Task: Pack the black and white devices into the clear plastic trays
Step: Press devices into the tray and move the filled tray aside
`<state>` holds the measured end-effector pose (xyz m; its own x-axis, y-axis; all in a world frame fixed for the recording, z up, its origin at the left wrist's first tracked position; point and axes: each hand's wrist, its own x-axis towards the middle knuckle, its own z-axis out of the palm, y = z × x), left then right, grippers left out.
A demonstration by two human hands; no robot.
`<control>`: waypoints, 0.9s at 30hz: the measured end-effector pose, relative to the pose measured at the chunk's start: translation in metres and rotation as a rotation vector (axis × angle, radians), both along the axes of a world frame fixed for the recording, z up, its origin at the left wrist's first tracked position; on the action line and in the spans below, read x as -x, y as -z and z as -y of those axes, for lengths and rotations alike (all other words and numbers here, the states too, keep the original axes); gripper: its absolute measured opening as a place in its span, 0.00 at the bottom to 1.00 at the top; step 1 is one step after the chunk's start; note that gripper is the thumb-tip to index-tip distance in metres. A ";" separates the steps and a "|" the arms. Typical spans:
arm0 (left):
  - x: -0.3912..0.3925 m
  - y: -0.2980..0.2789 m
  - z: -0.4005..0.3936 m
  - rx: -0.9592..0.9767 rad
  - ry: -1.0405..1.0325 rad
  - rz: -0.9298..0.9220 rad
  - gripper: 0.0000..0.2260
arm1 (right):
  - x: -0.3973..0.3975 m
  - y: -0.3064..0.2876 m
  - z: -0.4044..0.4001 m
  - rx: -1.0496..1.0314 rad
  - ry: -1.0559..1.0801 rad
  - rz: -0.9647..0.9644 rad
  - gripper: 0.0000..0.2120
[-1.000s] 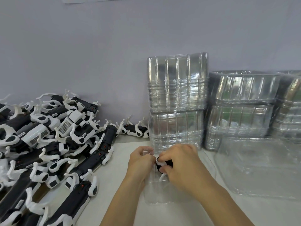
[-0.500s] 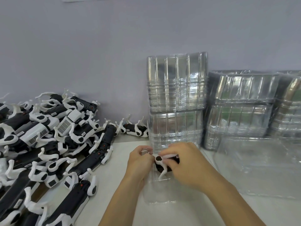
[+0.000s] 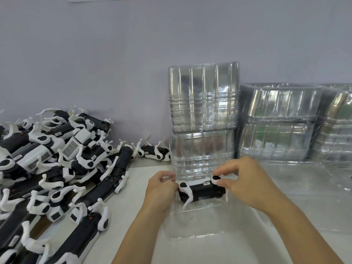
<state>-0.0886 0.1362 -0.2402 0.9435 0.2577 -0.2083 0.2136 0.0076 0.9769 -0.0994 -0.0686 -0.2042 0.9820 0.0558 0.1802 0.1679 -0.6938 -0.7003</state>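
device (image 3: 202, 191) lies across far end of clear tray (image 3: 192, 225) on desk | left hand (image 3: 162, 189) and right hand (image 3: 245, 180) each pinch one end | looks light, rigid; thin white arms likely fragile, hold the body

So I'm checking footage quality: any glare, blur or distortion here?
Head view: bright glare streaks on the stacked clear trays; right trays and frame edges look soft; wide-angle bending at the device pile; held device fairly sharp.
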 end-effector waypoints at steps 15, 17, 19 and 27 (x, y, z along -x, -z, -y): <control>-0.001 0.002 -0.001 0.008 0.004 0.007 0.14 | -0.001 0.010 -0.007 0.009 0.048 0.023 0.13; -0.001 0.001 -0.001 0.006 0.005 0.007 0.14 | -0.001 0.011 -0.007 0.024 0.044 0.024 0.13; 0.000 0.001 -0.001 0.002 0.005 0.007 0.14 | 0.000 0.011 -0.008 0.020 0.040 0.019 0.15; 0.002 -0.001 0.001 0.011 -0.003 0.012 0.14 | -0.004 0.015 -0.012 0.058 0.083 0.018 0.15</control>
